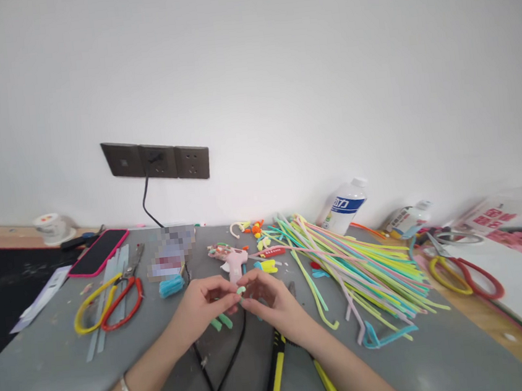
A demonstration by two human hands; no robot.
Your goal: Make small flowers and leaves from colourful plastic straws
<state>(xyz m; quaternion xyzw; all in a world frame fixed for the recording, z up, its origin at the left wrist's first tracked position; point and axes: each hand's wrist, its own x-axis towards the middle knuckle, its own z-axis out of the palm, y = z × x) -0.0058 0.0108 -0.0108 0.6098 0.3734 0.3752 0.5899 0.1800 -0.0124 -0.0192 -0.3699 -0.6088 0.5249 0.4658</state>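
A small bent piece of pale green pipe cleaner (240,290) is pinched between the fingertips of my left hand (203,310) and my right hand (274,300). Both hands are closed, meeting over the middle of the table. Just beyond the fingers lies a pale pink glue gun (236,265), its lower part hidden behind them. Short green pipe cleaner pieces (221,321) lie under my left hand. Below my right hand are black and yellow pliers (276,374), partly covered by the forearm.
Right of my hands spreads a pile of pastel pipe cleaners (357,266), with a white bottle (343,205) behind. Red-and-yellow scissors (120,297) and a pink-edged phone (100,253) lie left. More scissors (460,274) are far right. A black cable (231,357) crosses the grey table (168,379).
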